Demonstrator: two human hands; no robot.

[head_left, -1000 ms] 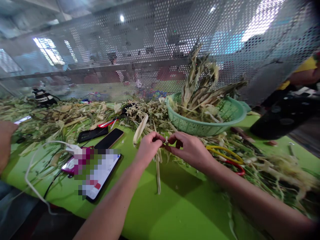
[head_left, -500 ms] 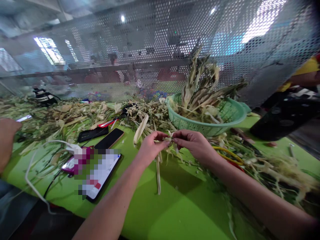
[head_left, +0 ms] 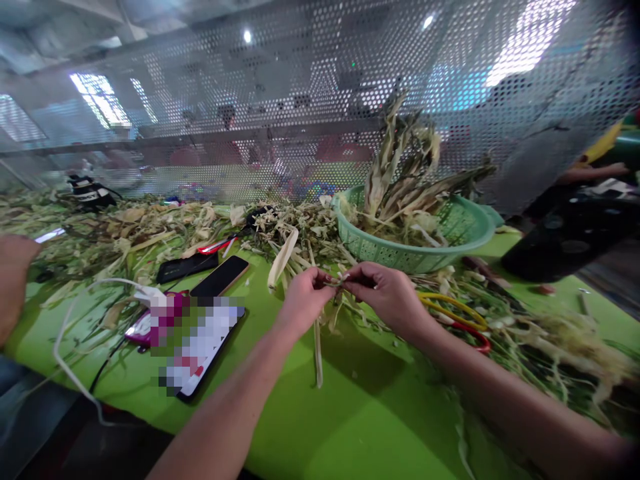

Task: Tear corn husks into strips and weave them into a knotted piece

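Observation:
Over the green table, my left hand (head_left: 306,300) pinches a small pale strip of dried corn husk (head_left: 338,280) between thumb and fingers. Close against it, my right hand (head_left: 384,293) grips the other end with thumb and forefinger. Fingertips hide part of the husk. Below the left hand a longer narrow husk strip (head_left: 319,357) extends downward; whether it joins the held piece I cannot tell. A broad curled husk (head_left: 283,259) lies just behind the left hand. Under my right forearm are yellow and red handle-like loops (head_left: 457,308).
A green basket (head_left: 410,257) with dried husks stands behind my right hand. Husk scraps (head_left: 165,230) are heaped along the back. To the left are a dark phone (head_left: 220,277), a lit phone (head_left: 215,353) and a white cable (head_left: 60,340). Another person's hand (head_left: 17,267) is far left.
My fingers have shifted slightly on the husk, with the right hand turned a little and its fingertips lower. Both hands still hold it in nearly the same place.

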